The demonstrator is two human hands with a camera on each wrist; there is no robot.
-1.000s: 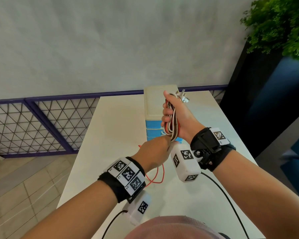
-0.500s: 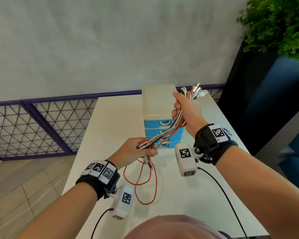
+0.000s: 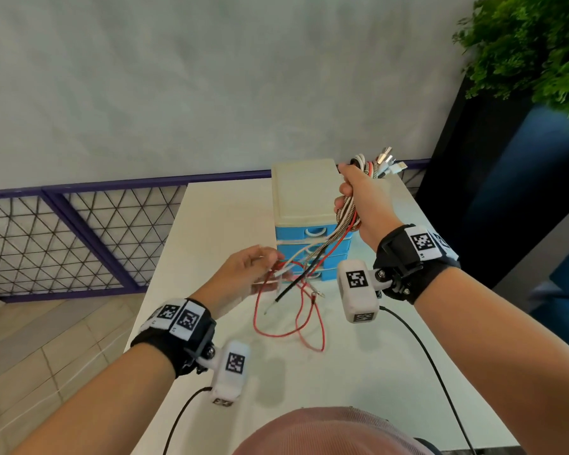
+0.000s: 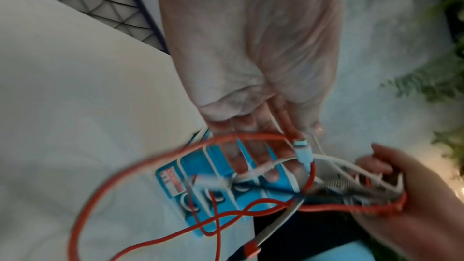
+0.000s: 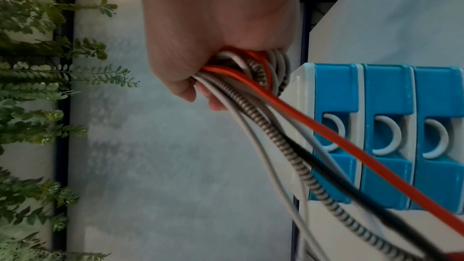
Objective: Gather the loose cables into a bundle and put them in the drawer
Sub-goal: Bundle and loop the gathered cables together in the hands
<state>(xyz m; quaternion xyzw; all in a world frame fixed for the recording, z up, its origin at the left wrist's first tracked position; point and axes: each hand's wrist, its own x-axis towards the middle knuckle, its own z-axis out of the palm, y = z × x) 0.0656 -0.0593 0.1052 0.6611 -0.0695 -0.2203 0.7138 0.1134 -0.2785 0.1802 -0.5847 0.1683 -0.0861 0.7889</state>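
Note:
My right hand grips a bundle of cables, red, white, black and braided, raised beside the top of the drawer unit; metal plugs stick out above the fist. The strands trail down-left to my left hand, whose fingers are stretched out with the cables lying across them. In the left wrist view a red cable runs between thumb and forefinger of the left hand. Red loops hang to the table. The blue drawers are all pushed in, right beside the right hand.
The white table ends at a purple mesh railing behind and left. A dark planter with a green plant stands at the right. Black sensor leads trail from my wrists.
My left hand has slid down and left along the cables, pulling the strands out, and its fingers have loosened from a grip. The right hand lifted the bundle slightly back and right.

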